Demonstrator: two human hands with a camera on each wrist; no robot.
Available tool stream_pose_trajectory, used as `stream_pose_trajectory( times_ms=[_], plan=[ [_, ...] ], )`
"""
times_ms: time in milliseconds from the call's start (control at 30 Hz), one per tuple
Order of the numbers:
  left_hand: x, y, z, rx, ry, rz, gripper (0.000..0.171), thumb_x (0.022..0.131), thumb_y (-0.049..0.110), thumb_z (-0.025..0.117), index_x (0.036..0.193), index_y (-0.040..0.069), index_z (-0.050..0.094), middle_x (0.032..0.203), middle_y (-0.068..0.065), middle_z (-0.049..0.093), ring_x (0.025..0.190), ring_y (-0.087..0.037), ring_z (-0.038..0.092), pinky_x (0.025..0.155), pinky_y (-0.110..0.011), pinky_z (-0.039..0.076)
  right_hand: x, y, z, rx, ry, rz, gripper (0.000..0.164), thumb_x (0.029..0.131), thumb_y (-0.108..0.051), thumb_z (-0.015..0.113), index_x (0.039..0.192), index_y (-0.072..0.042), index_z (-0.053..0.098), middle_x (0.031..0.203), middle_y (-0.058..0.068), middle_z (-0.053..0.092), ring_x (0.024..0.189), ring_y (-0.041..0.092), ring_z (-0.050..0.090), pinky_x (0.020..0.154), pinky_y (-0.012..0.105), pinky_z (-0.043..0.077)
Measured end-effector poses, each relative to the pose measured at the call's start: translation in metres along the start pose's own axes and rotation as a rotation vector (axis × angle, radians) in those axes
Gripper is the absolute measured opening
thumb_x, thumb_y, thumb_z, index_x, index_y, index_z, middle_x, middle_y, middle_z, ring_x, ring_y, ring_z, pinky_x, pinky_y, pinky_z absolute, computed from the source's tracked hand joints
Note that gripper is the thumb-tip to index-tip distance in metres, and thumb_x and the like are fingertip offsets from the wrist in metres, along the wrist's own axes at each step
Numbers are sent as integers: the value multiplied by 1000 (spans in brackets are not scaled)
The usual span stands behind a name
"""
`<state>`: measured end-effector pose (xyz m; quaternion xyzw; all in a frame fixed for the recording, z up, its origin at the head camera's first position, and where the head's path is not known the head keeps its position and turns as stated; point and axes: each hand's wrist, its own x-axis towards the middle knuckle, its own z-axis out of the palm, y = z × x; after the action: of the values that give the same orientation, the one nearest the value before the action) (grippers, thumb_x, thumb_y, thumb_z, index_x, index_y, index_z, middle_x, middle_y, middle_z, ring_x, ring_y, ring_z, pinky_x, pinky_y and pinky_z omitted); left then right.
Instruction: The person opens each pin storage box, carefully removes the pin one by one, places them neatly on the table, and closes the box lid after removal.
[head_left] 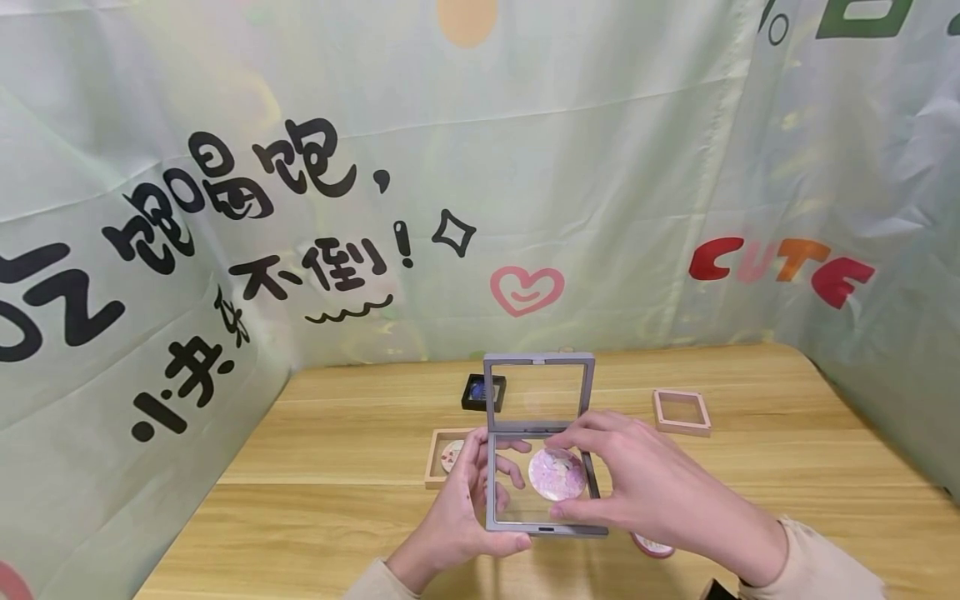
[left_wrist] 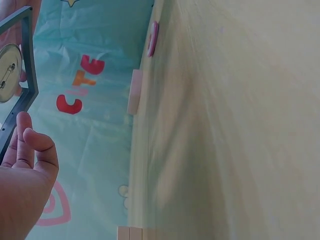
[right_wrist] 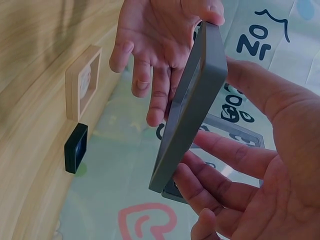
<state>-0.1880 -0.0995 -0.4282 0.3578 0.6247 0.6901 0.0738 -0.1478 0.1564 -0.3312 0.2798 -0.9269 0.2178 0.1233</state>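
A grey hinged display frame stands open above the wooden table, its lid raised at the back and clear film across the lower half. My left hand grips its left side, thumb at the front edge and fingers showing through the film. On the film sits a round pink pin badge. My right hand reaches in from the right and holds the badge between fingertips at its top and thumb at its bottom. The left wrist view shows the badge's back with a safety pin. Seen edge-on in the right wrist view, the frame is tilted.
Behind the left hand lies a tan frame with a round badge inside, and a small black case farther back. A pink frame lies right. A round pink-rimmed piece sits partly under the right hand. Printed fabric encloses the table.
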Motion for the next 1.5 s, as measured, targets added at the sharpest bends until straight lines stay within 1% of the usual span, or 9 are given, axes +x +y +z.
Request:
stream_pose_trajectory(
  times_ms=[200,400,633,733,1000,1233,1500],
  plan=[
    [0,0,0,4,0,4,101,71,-8,88,154,6,32,149,-25,51,106,-7,60,74,-20,54,2,-2,1,17,5,-20,58,78,-65,89,122,-27,79,113,-11,72,92,4,63,72,25,53],
    [0,0,0,9,-2,4,102,71,-9,88,155,6,32,149,-25,51,107,-7,60,76,-20,54,3,-3,2,12,8,-28,57,78,-63,90,121,-27,79,114,-10,72,93,5,64,73,26,54],
    [0,1,0,15,0,-1,104,70,-9,88,156,8,32,149,-26,51,106,-8,60,76,-20,54,5,-4,2,20,-14,-27,47,83,-52,90,120,-26,79,112,-12,71,90,3,61,73,26,53],
    [0,1,0,19,1,-4,103,70,-8,88,156,8,32,149,-25,52,106,-8,59,76,-19,54,6,-4,2,19,-15,-26,45,83,-51,90,119,-26,79,112,-12,71,89,2,60,72,25,52],
    [0,1,-1,24,-1,-3,102,71,-8,88,155,8,32,149,-25,52,107,-8,59,77,-20,54,7,-7,3,17,18,-38,42,81,-44,92,116,-23,81,107,-11,71,82,0,57,67,21,50],
    [1,2,-2,23,-4,4,101,71,-8,88,154,7,33,148,-27,51,107,-8,59,76,-18,53,8,-8,4,18,54,-46,38,80,-40,92,112,-22,82,101,-14,67,75,-3,52,63,18,45],
    [0,3,-3,23,-1,3,101,72,-8,88,155,8,32,149,-27,50,107,-7,59,76,-17,52,8,-7,3,22,81,-46,38,79,-39,91,111,-23,82,101,-15,66,77,-2,52,63,18,44]
  ],
)
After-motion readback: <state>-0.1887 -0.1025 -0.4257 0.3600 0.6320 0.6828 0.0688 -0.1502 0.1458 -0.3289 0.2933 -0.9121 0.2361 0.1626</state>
